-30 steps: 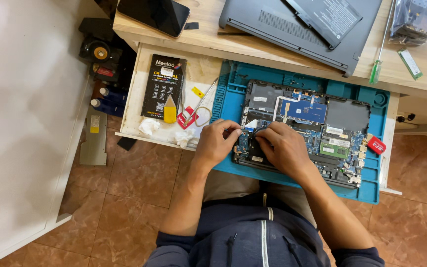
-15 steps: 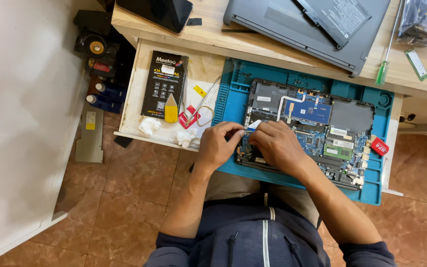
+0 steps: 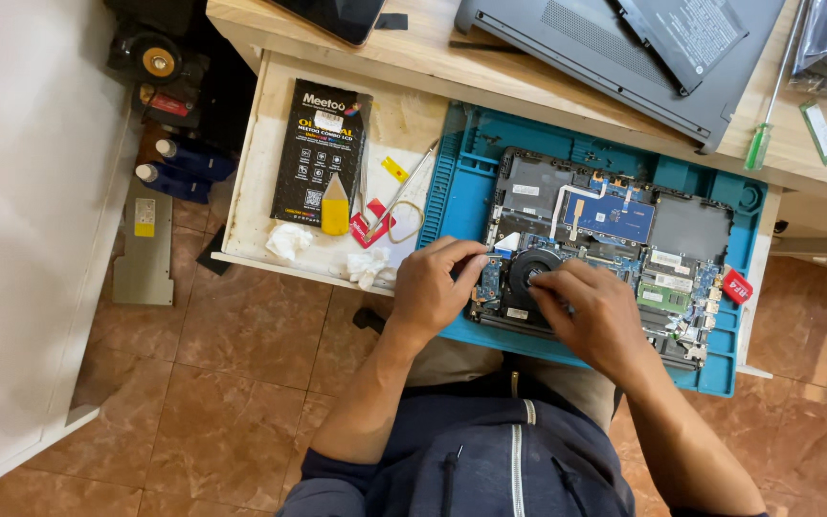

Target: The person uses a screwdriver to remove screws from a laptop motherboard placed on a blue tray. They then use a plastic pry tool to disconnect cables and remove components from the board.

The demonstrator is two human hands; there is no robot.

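Working at the opened laptop (image 3: 614,249), left hand (image 3: 433,287) pinches something small beside the fan (image 3: 533,268), right hand (image 3: 595,311) presses curled fingers just right of it; careful lifting seems called for next.

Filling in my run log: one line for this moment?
left hand: at opened laptop edge | right hand: on black round fan | base: teal silicone mat

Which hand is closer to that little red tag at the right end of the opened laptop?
Right. The right hand rests by the fan, left of the red tag; the left hand sits farther left, at the board's edge.
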